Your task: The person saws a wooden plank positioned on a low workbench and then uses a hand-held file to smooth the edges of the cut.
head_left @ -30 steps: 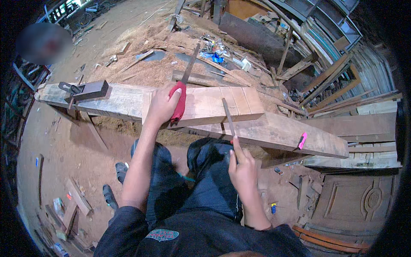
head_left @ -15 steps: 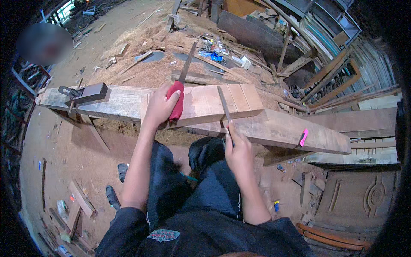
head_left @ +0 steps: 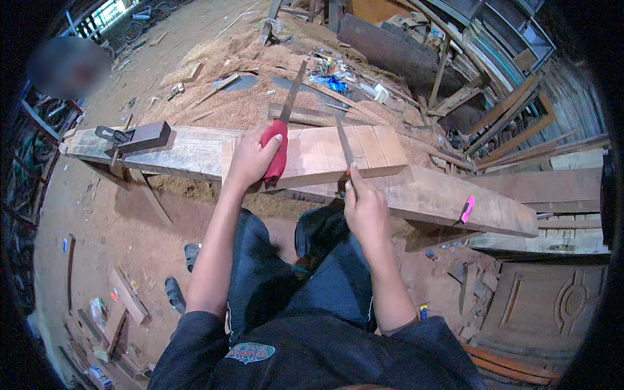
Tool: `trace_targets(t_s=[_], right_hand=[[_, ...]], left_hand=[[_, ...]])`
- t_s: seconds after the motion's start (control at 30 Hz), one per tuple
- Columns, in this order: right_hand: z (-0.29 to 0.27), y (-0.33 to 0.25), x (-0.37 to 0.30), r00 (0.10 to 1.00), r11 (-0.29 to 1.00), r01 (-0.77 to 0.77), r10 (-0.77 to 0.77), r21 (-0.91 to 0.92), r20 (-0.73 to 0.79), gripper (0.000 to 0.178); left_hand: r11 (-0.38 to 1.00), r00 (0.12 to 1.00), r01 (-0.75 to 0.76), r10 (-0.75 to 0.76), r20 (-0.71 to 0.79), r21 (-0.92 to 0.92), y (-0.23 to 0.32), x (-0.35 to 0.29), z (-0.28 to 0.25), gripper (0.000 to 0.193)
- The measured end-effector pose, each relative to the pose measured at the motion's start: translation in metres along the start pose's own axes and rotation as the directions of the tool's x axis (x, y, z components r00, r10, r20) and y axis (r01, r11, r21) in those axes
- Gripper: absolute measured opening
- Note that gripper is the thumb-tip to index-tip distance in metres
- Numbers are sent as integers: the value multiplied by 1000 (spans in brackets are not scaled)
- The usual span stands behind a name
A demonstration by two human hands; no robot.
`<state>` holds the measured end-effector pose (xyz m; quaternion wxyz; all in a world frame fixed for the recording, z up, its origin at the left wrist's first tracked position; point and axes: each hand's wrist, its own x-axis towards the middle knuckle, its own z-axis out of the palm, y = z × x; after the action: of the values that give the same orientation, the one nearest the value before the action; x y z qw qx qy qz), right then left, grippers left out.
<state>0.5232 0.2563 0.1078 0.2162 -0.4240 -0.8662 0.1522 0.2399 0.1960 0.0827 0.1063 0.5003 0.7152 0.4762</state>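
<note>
My left hand (head_left: 255, 156) is closed round a red cloth (head_left: 275, 151) at the lower end of a long narrow metal blade (head_left: 295, 91), and rests on a pale wooden board (head_left: 315, 150). The blade points away from me past the board's far edge. My right hand (head_left: 366, 205) grips a slim grey metal tool (head_left: 344, 141), a file or narrow saw; I cannot tell which. It lies across the board, left of several straight crosswise lines, its tip just beyond the far edge. The board sits on a long thick timber beam (head_left: 455, 188).
A wood plane (head_left: 140, 138) sits on the beam's left end. A pink cutter-like object (head_left: 467, 209) lies toward its right end. Wood shavings (head_left: 234, 58) and offcuts cover the ground behind. A carved wooden panel (head_left: 552, 305) is at lower right, sandals (head_left: 175, 294) at lower left.
My right hand has pushed the slim tool forward across the board, away from me. The left hand keeps its hold on the red cloth, and the whole view has shifted slightly.
</note>
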Motion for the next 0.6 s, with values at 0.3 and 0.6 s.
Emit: trace_targets(t_s=[0.3, 0.6], right_hand=[[-33, -9, -93, 998, 983, -46, 53, 175, -37, 47], [-1, -4, -17, 997, 993, -24, 32, 113, -67, 45]], left_hand=[[994, 999, 38, -37, 14, -99, -6, -2, -3, 36], [842, 989, 144, -137, 53, -520, -6, -4, -12, 28]])
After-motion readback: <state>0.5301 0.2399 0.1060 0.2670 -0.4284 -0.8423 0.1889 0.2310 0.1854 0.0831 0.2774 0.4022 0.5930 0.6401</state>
